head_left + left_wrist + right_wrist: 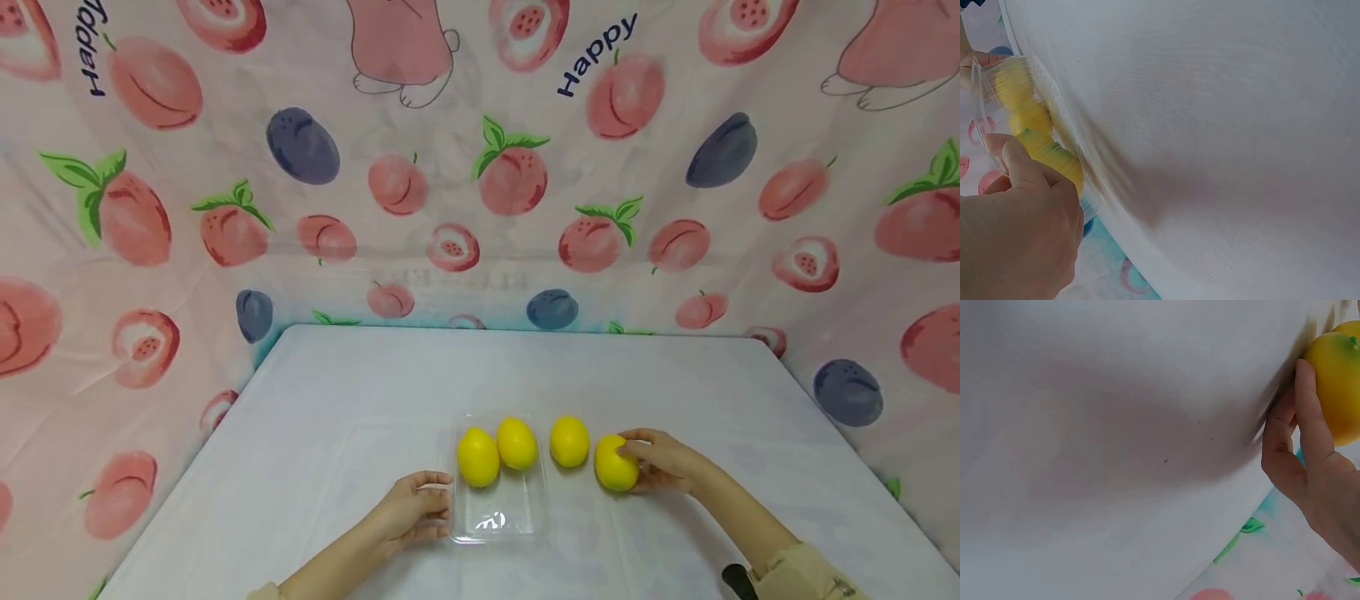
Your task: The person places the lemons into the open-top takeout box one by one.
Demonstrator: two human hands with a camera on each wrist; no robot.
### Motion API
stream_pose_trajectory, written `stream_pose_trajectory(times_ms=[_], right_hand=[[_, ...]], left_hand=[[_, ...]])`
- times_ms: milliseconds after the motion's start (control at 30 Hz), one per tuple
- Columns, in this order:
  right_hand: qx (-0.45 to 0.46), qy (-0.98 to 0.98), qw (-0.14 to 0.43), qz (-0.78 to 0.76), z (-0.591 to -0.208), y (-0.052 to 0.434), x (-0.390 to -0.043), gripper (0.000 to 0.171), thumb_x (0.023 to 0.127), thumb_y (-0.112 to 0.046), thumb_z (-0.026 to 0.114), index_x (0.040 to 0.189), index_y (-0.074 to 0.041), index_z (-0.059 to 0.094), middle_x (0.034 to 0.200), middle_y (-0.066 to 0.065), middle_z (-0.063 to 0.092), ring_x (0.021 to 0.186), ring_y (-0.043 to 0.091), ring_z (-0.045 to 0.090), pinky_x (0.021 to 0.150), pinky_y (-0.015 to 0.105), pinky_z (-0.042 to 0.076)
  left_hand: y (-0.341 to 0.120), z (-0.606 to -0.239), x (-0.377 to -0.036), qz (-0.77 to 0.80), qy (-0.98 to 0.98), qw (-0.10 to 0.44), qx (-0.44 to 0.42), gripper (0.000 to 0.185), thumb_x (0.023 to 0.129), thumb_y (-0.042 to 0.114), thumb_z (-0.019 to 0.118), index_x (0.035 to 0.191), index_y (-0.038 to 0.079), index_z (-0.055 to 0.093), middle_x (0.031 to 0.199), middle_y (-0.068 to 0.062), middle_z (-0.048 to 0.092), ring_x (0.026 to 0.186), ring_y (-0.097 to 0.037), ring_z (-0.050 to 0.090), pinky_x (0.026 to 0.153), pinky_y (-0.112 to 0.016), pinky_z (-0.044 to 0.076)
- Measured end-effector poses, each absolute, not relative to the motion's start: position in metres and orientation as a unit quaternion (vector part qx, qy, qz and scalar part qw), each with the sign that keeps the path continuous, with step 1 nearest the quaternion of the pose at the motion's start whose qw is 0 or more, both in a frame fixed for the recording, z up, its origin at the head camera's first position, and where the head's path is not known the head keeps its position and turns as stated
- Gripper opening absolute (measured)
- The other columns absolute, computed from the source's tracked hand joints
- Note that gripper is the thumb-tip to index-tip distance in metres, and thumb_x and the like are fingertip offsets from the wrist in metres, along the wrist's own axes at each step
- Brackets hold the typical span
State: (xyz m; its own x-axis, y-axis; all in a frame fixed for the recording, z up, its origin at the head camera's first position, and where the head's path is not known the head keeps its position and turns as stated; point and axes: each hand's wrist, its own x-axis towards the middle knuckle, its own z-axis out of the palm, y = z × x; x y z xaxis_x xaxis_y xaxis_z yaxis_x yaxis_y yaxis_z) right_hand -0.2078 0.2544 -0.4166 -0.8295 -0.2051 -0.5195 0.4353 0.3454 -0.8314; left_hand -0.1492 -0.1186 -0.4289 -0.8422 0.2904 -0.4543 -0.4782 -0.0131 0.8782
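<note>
A clear plastic box (510,500) sits mid-table toward the front, with two yellow lemons (477,457) side by side in its far half. My left hand (411,510) holds the box by its left side; in the left wrist view its fingers (1021,164) are bent at the rim. Just right of the box another lemon (570,442) lies on the table. My right hand (663,460) grips the rightmost lemon (612,468) from its right side. A green tip shows on this lemon in the right wrist view, where fingers (1312,412) lie along it.
A white cloth covers the table (360,383). Behind and beside it hangs a pink curtain (442,142) printed with peaches and plums. A dark object (738,581) shows by the right sleeve at the front.
</note>
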Motion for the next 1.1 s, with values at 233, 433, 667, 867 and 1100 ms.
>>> stream_pose_trajectory(times_ms=[233, 433, 667, 867, 1100], right_hand=[[0.073, 0.761, 0.287, -0.577, -0.415, 0.259, -0.209, 0.063, 0.090, -0.018, 0.052, 0.139, 0.012, 0.024, 0.122, 0.028, 0.041, 0.092, 0.024, 0.056, 0.080, 0.040, 0.059], [0.062, 0.762, 0.290, -0.575, -0.412, 0.261, -0.210, 0.062, 0.091, -0.021, 0.051, 0.139, 0.010, 0.025, 0.124, 0.027, 0.041, 0.087, 0.022, 0.059, 0.079, 0.037, 0.059], [0.051, 0.762, 0.290, -0.576, -0.407, 0.260, -0.205, 0.062, 0.092, -0.021, 0.051, 0.139, 0.010, 0.026, 0.125, 0.027, 0.040, 0.086, 0.021, 0.060, 0.079, 0.037, 0.059], [0.054, 0.769, 0.282, -0.571, -0.405, 0.258, -0.201, 0.061, 0.091, -0.021, 0.051, 0.139, 0.008, 0.028, 0.127, 0.027, 0.041, 0.086, 0.021, 0.059, 0.080, 0.037, 0.059], [0.033, 0.775, 0.280, -0.565, -0.401, 0.255, -0.197, 0.060, 0.092, -0.022, 0.051, 0.140, 0.006, 0.030, 0.125, 0.023, 0.044, 0.087, 0.021, 0.057, 0.079, 0.034, 0.058]], left_hand=[[-0.118, -0.430, -0.149, 0.706, 0.649, 0.272, -0.075, 0.037, 0.091, 0.002, 0.055, 0.125, -0.005, 0.043, 0.082, 0.001, 0.055, 0.072, -0.011, 0.055, 0.065, -0.022, 0.057], [-0.120, -0.429, -0.151, 0.703, 0.654, 0.270, -0.078, 0.036, 0.091, 0.003, 0.055, 0.124, -0.004, 0.044, 0.083, 0.001, 0.056, 0.073, -0.011, 0.055, 0.066, -0.023, 0.058], [-0.121, -0.429, -0.150, 0.705, 0.651, 0.270, -0.078, 0.037, 0.091, 0.002, 0.055, 0.125, -0.005, 0.043, 0.083, 0.001, 0.055, 0.072, -0.011, 0.054, 0.065, -0.023, 0.057], [-0.121, -0.433, -0.151, 0.709, 0.645, 0.274, -0.078, 0.036, 0.091, 0.002, 0.055, 0.124, -0.004, 0.044, 0.080, 0.002, 0.055, 0.072, -0.010, 0.054, 0.065, -0.022, 0.057], [-0.122, -0.430, -0.154, 0.709, 0.640, 0.288, -0.066, 0.035, 0.091, 0.003, 0.054, 0.124, -0.002, 0.043, 0.080, 0.003, 0.054, 0.072, -0.010, 0.054, 0.064, -0.022, 0.057]])
